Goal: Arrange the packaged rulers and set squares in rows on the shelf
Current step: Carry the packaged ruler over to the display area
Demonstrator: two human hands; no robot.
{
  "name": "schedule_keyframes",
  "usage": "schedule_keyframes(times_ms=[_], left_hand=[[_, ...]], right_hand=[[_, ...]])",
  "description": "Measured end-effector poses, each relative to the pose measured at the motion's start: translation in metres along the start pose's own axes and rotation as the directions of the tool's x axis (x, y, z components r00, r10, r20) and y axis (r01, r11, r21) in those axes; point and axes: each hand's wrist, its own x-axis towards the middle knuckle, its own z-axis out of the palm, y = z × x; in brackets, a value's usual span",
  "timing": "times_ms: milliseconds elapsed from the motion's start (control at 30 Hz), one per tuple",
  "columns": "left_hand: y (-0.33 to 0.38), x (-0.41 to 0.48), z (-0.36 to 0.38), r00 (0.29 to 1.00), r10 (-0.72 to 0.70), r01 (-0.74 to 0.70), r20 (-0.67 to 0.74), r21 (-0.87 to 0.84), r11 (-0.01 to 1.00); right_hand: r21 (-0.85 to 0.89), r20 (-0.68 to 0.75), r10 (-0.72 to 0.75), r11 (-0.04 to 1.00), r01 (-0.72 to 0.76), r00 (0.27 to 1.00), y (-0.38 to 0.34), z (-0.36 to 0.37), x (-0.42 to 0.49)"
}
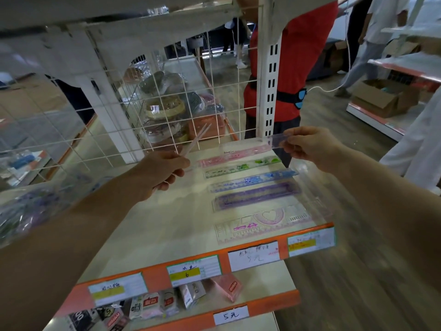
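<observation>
Several packaged rulers lie in a row on the cream shelf [152,225]: a pink ruler [229,156], a green one [241,167], a blue one [253,180], a purple one [257,195], and a clear pink stencil set [262,223] nearest the front. My right hand [307,145] pinches the right end of a clear ruler [262,141] held above the back of the row. My left hand [164,172] grips a thin pale ruler [194,140] seen edge-on, tilted up towards the wire grid.
A white wire grid [167,96] backs the shelf, and a slotted white post [270,91] stands at its right rear. Orange price strip [214,261] edges the front. Small packets [167,304] sit on the lower shelf. A person in red [300,56] stands behind.
</observation>
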Motion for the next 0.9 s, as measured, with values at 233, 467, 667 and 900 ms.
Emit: schedule_keyframes(times_ms=[233, 467, 667, 900], left_hand=[[-0.003, 0.007, 0.002, 1.0, -0.006, 0.006, -0.016, 0.001, 1.0], [-0.012, 0.011, 0.022, 0.998, -0.052, 0.051, 0.022, 0.075, 0.996], [-0.01, 0.021, 0.039, 0.988, -0.151, 0.151, 0.026, -0.002, 0.989], [-0.005, 0.029, 0.042, 0.974, -0.22, 0.222, 0.052, -0.048, 0.974]], right_hand=[[-0.055, -0.022, 0.005, 0.998, -0.006, 1.0, -0.005, -0.002, 0.011], [-0.095, 0.019, 0.183, 0.979, -0.18, 0.983, 0.015, -0.023, 0.007], [-0.071, 0.017, 0.262, 0.963, -0.26, 0.965, 0.021, -0.028, 0.008], [-0.326, 0.061, 0.172, 0.934, -0.143, 0.983, 0.013, -0.004, 0.005]])
